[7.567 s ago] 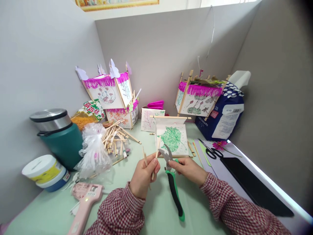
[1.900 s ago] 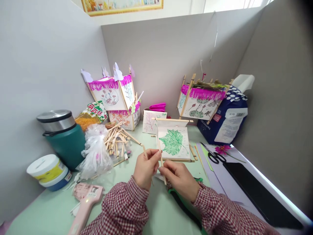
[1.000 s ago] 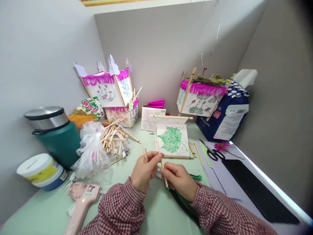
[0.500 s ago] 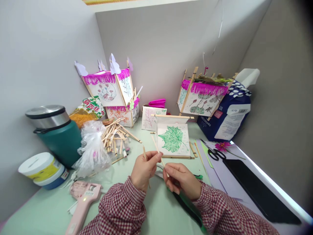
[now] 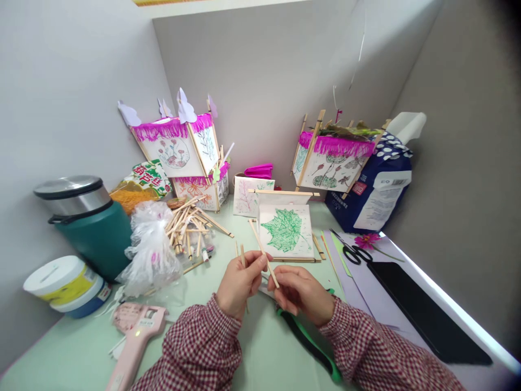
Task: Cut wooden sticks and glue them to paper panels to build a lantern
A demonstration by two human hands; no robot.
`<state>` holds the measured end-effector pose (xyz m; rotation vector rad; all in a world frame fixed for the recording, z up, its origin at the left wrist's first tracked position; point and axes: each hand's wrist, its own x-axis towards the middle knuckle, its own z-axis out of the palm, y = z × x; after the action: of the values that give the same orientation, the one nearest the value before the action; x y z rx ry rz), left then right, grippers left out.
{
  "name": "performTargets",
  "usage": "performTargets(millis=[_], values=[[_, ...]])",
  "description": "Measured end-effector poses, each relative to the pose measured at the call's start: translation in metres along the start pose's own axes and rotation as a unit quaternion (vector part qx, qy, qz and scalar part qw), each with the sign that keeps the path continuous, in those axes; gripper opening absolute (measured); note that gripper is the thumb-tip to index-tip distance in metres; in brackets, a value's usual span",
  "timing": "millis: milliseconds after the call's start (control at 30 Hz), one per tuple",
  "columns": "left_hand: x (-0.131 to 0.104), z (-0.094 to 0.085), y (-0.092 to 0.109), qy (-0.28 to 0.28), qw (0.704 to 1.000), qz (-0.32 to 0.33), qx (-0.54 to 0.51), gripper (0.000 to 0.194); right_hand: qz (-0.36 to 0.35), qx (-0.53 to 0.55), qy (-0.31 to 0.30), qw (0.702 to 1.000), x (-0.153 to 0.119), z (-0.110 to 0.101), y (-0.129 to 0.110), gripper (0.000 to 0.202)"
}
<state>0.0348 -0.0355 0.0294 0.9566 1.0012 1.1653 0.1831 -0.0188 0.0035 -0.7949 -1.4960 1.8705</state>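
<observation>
"Two hands in the head view: what does the left hand [image 5: 239, 283] have?"

"A thin stick [image 5: 257, 239], its grip closed on it between thumb and forefinger. The stick slants, far end left of the grip, near end right of it, by the right fingertips."

"And the right hand [image 5: 303, 294]?"

"Fingers loosely curled; I can't tell whether its grip pinches the stick."

"Anything else held?"

"More sticks [image 5: 243, 257] stand up through the left hand."

"Around them?"

"Green-and-black cutters [image 5: 308, 341] lie on the worktop [image 5: 266, 361], partly under the right hand. A leaf drawing [image 5: 286, 232] is beyond, a stick pile [image 5: 188, 224] far left, a pink glue gun [image 5: 133, 339] near left."
</observation>
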Motion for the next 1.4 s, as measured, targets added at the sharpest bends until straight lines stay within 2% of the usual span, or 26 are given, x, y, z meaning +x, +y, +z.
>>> performTargets(millis=[233, 533, 700, 967, 1233, 1400], values=[[-0.002, 0.006, 0.000, -0.013, 0.999, 0.020, 0.035, 0.035, -0.004, -0.007, 0.001, 1.000, -0.001, 0.004, -0.005, 0.024], [-0.003, 0.008, 0.000, -0.032, 0.998, 0.025, 0.038, 0.031, 0.064, 0.097, -0.060, 0.991, -0.003, 0.002, -0.006, 0.016], [-0.001, 0.005, -0.001, -0.033, 0.999, 0.012, 0.020, 0.030, 0.061, 0.108, -0.064, 0.990, -0.004, 0.002, -0.006, 0.014], [-0.002, 0.006, -0.001, -0.021, 0.999, 0.010, 0.040, 0.030, 0.026, 0.032, -0.028, 0.999, -0.002, 0.005, -0.003, 0.022], [-0.003, 0.007, -0.002, -0.056, 0.996, 0.009, 0.069, 0.026, -0.016, -0.101, -0.010, 0.995, -0.005, 0.008, -0.001, 0.024], [-0.002, 0.007, -0.002, -0.078, 0.996, 0.004, 0.048, 0.024, -0.005, -0.081, -0.012, 0.997, -0.005, 0.005, 0.006, 0.023]])
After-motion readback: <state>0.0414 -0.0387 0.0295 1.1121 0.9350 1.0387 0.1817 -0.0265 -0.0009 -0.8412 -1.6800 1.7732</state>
